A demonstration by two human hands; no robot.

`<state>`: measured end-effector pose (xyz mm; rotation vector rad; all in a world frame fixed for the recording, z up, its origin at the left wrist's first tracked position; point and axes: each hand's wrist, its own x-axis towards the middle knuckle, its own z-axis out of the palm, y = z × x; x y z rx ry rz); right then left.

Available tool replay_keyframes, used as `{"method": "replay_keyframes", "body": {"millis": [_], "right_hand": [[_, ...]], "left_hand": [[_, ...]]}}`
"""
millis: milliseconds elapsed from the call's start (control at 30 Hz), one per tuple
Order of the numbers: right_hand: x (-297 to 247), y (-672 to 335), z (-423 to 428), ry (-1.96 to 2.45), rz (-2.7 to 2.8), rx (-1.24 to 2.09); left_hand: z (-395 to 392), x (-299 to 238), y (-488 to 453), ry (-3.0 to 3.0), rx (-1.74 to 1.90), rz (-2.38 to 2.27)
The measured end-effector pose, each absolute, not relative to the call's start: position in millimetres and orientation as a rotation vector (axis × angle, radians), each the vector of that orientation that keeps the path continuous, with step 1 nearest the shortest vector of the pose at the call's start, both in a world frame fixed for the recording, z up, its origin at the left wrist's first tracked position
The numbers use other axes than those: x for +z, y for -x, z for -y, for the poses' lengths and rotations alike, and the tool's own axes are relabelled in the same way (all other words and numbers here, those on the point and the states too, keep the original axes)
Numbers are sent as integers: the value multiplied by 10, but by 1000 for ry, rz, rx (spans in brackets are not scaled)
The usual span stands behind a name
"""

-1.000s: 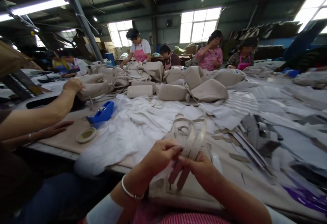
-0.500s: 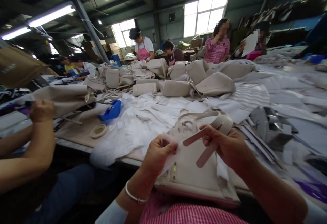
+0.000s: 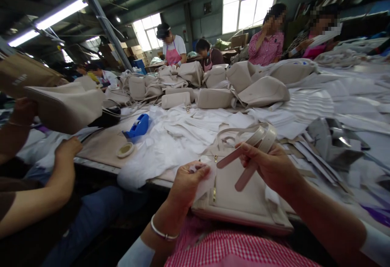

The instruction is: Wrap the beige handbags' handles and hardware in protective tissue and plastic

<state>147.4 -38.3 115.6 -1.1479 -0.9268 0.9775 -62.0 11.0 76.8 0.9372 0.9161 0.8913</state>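
A beige handbag [image 3: 240, 202] lies flat at the table's near edge, just above my lap. My right hand [image 3: 268, 167] is closed round the bag's looped beige straps [image 3: 257, 137], whose two pinkish ends stick out to the left. My left hand [image 3: 187, 181] pinches a small piece of thin white paper [image 3: 207, 181] beside the strap ends, over the bag's gold clasp. A silver bangle circles my left wrist.
A heap of white wrapping paper [image 3: 170, 145] covers the table ahead, with a blue tape dispenser [image 3: 138, 125] and a tape roll [image 3: 125, 149] to the left. Beige bags [image 3: 213, 90] pile up beyond. A person at left holds up a beige bag [image 3: 67, 104]. Several workers sit across.
My right hand lifted the straps up and to the right, away from my left hand, which kept the paper. The person at left raised a beige bag off the table.
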Motion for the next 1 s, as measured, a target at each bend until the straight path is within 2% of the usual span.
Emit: {"method": "replay_keyframes", "body": {"millis": [200,1000], "right_hand": [[1230,-1425,335,1086,904,993],[1237,-1453,238,1078,896,1037]], "left_hand": [[-89,723,617,-1076,1023,-797],[-167,669,642,-1211,1042,-827]]}}
